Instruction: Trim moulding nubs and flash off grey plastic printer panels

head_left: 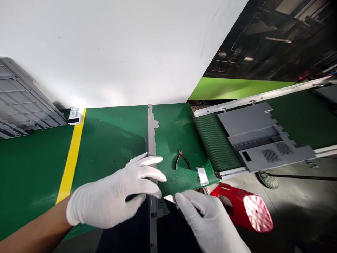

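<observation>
A long grey plastic panel (151, 137) stands on its edge, its narrow side toward me, reaching from the bench top to my lap. My left hand (123, 191), in a white glove, is closed over its near part, with fingers across the edge and the thumb below. Just right of the panel, my right hand (204, 216), also gloved, pinches a small pointed blade (170, 199). The blade's tip points left toward the panel; the rest of it is hidden in the fingers. Side cutters (181, 159) with dark handles lie on the bench beyond.
A green bench (105, 140) carries a yellow stripe (70, 158), a white box (75, 116) and stacked grey panels (21, 95). At right, a conveyor (216, 144) bears a grey vented cover (263, 137). A small card (202, 175) lies near a red stool (237, 203).
</observation>
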Motion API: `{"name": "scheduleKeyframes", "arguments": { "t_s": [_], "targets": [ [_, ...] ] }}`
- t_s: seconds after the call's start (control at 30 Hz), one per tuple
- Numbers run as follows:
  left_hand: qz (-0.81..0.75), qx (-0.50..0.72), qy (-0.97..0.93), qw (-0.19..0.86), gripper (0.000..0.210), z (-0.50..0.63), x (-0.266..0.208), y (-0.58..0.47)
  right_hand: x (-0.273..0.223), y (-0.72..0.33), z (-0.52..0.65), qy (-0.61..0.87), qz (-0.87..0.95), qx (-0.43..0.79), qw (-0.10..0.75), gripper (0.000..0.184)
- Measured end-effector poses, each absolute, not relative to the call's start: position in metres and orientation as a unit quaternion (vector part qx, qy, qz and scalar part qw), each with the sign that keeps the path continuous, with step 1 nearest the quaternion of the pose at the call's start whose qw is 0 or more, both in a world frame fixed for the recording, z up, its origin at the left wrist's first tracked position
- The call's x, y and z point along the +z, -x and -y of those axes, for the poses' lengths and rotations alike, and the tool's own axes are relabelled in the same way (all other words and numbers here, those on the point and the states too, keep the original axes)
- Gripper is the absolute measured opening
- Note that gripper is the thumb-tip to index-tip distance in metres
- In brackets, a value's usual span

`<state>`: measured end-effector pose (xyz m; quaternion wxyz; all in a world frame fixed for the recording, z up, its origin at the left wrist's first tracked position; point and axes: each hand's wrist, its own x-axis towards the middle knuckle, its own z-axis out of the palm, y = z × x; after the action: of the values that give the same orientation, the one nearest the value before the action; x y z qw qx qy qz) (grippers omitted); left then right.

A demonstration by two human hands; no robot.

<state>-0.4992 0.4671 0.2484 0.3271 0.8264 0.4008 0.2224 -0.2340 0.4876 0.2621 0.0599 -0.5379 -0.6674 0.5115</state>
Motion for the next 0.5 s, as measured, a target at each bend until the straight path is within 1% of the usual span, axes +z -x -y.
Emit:
{"name": "scheduleKeyframes", "arguments": {
  "t_s": [0.17, 0.23, 0.3, 0.4, 0.5],
  "targets": [
    [-0.382, 0.203, -0.839, 0.330, 0.059, -0.455, 0.252, 0.498, 0.259, 0.230, -0.487, 0.559, 0.636, 0.522, 0.105, 0.057],
    [-0.383, 0.193, -0.836, 0.341, 0.054, -0.446, 0.251, 0.500, 0.255, 0.228, -0.489, 0.567, 0.600, 0.549, 0.132, 0.057],
    [-0.393, 0.193, -0.831, 0.344, 0.043, -0.440, 0.248, 0.503, 0.251, 0.228, -0.493, 0.567, 0.570, 0.572, 0.161, 0.057],
    [-0.460, 0.203, -0.813, 0.294, 0.036, -0.447, 0.242, 0.501, 0.246, 0.231, -0.503, 0.563, 0.567, 0.570, 0.190, 0.057],
    [-0.566, 0.218, -0.761, 0.228, 0.039, -0.476, 0.236, 0.489, 0.235, 0.235, -0.516, 0.555, 0.590, 0.554, 0.191, 0.056]
  ]
}}
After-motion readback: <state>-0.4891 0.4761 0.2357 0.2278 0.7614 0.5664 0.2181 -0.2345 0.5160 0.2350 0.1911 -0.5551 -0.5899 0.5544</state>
